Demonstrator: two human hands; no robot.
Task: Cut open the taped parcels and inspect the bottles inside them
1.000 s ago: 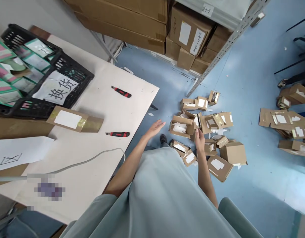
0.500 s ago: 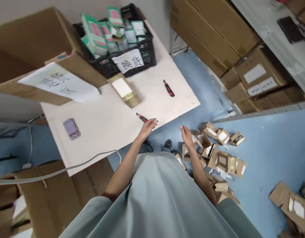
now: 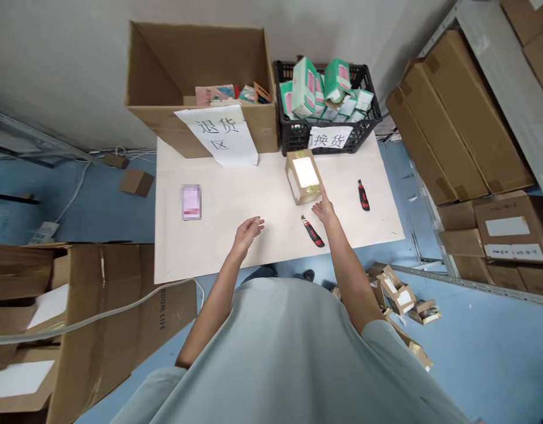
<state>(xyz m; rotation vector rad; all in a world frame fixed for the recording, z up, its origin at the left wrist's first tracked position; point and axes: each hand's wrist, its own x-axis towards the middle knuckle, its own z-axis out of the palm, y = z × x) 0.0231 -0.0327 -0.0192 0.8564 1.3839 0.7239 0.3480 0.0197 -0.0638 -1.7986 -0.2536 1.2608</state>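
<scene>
My right hand (image 3: 325,210), fingers spread, is at the front right corner of a small taped cardboard box (image 3: 294,187) with a white label. Whether a fingertip touches the box I cannot tell. Just below that hand lies a red and black box cutter (image 3: 313,232) on the white table (image 3: 218,250). My left hand (image 3: 248,234) hovers above the table's front part, fingers loosely stretched, holding nothing. Farther right rests a second box cutter (image 3: 363,195).
A large open carton (image 3: 165,126) and a black crate (image 3: 293,141) of green and pink boxes stand along the back. A blurred-out flat object (image 3: 191,202) lies at left. A cable (image 3: 134,306) crosses the front left corner; discarded boxes (image 3: 397,294) litter the floor at right.
My view has swung to face the table squarely. My right hand has come from over the floor to the small cardboard box; my left hand has moved off the nearer box cutter's end.
</scene>
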